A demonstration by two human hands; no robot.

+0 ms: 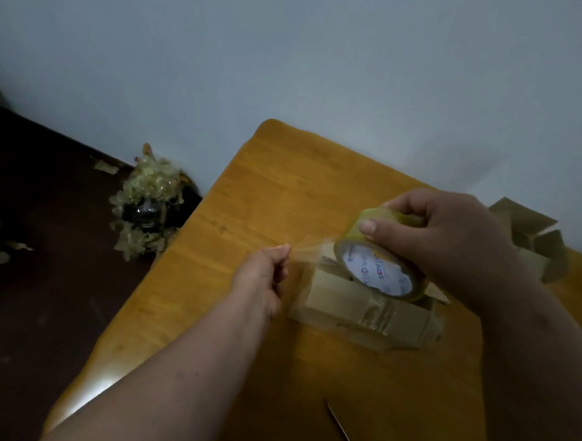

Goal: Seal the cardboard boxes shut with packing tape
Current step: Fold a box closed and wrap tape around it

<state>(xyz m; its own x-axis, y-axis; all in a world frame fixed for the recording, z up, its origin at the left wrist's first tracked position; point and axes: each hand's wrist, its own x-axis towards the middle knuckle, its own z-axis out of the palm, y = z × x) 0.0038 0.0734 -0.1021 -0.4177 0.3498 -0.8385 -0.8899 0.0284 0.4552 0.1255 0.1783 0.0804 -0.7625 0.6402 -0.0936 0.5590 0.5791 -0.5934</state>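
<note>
the right hand [437, 238] grips the roll of tape [380, 256], thumb on top, just over the small cardboard box [362, 308]. the left hand [264, 272] pinches the loose end of the clear tape strip [310, 249], which runs from its fingers to the roll. the box sits on the yellow wooden table [257, 192], with old tape across its side. another open box [533, 242] is behind the right hand. a pile of crumpled tape [148, 202] is on the dark floor [42, 310].

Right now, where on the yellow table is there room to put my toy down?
The far left part of the yellow wooden table is bare, between the wall and the left hand. It is crowded around the small taped cardboard box, where the right hand holds the clear tape roll. An open cardboard box fills the right edge.
</note>
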